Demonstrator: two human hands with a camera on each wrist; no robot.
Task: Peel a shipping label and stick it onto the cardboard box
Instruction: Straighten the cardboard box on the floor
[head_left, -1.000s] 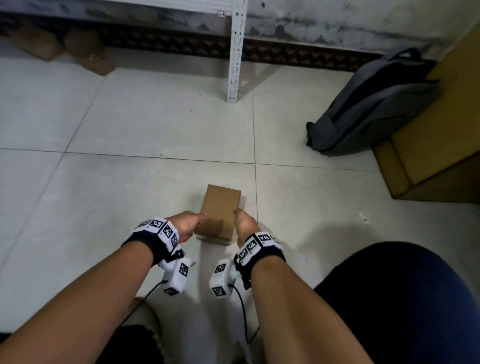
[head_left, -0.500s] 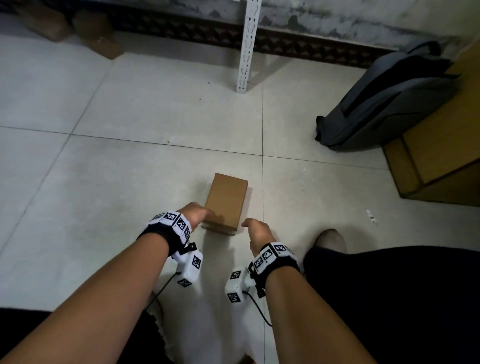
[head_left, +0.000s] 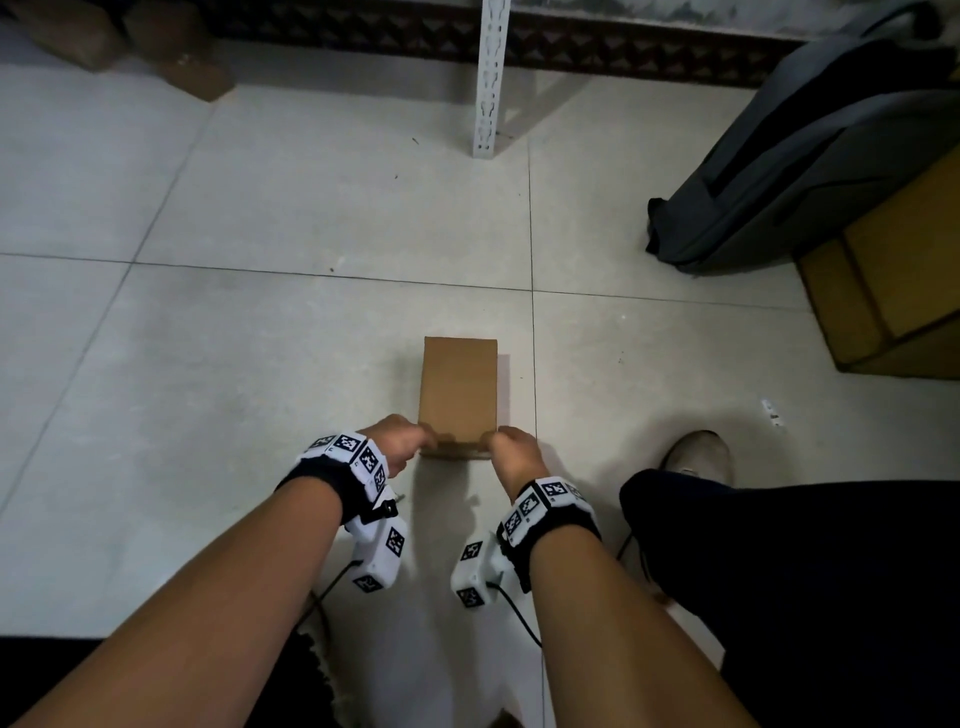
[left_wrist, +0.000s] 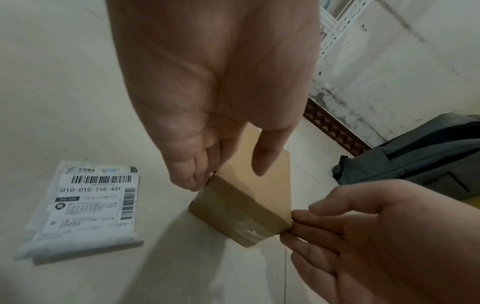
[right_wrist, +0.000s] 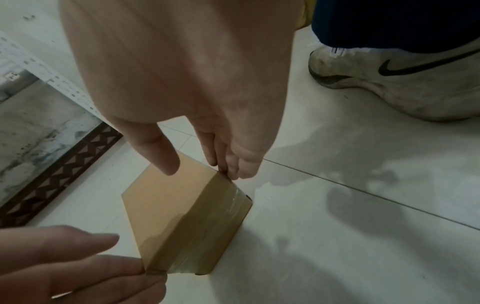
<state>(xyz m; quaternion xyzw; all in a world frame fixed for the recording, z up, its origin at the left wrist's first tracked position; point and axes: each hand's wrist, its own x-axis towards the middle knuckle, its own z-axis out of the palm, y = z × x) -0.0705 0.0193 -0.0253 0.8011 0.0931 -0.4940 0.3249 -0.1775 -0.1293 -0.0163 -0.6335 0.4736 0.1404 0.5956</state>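
A small brown cardboard box (head_left: 457, 389), taped at its near end, lies flat on the tiled floor, square with the tile lines. My left hand (head_left: 410, 441) has straight fingers (left_wrist: 192, 181) against the box's near left corner, the thumb hovering over the top. My right hand (head_left: 501, 441) touches the near right corner the same way, fingertips (right_wrist: 233, 168) on the edge and thumb above the top face. A white sheet with the shipping label (left_wrist: 88, 205), printed with barcodes, lies flat on the floor left of the box, apart from both hands.
A grey backpack (head_left: 810, 140) leans against a large cardboard carton (head_left: 893, 291) at the right. A white perforated shelf post (head_left: 488, 78) stands on the floor beyond the box. My right shoe (head_left: 696, 452) and dark trouser leg (head_left: 805, 571) are beside the right hand.
The box has been turned from a slight tilt to square with the tile lines. My right hand, off the box half a second ago, is back at its near right corner.
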